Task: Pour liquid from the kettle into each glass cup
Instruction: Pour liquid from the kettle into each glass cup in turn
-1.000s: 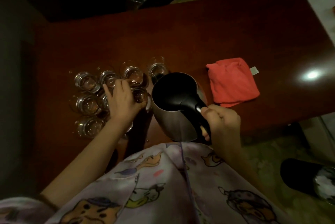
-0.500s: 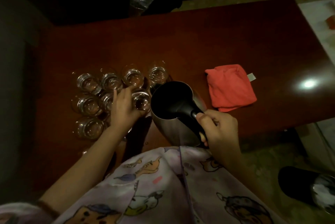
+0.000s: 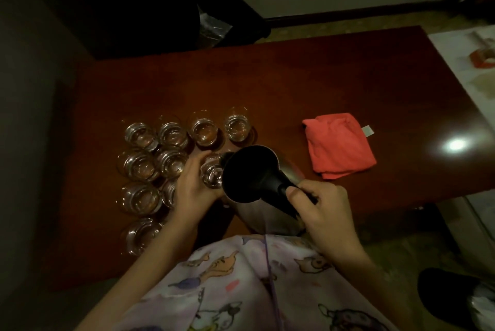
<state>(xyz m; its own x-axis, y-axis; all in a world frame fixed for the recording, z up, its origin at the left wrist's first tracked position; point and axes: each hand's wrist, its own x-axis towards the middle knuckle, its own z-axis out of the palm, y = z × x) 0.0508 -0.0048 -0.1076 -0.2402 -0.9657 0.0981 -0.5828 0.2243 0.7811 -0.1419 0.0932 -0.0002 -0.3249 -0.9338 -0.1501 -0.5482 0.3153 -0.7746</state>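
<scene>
Steel kettle with black lid and handle (image 3: 251, 175), tipped toward a glass cup at the table's (image 3: 294, 84) near edge.
The right hand (image 3: 324, 210) wraps the handle; the left hand (image 3: 194, 188) holds the small clear glass cup (image 3: 212, 174) at the spout. This looks like mid-pour; next, level the kettle and present an unfilled cup. I count ten cups, one kettle, one folded red cloth (image 3: 338, 149).
</scene>
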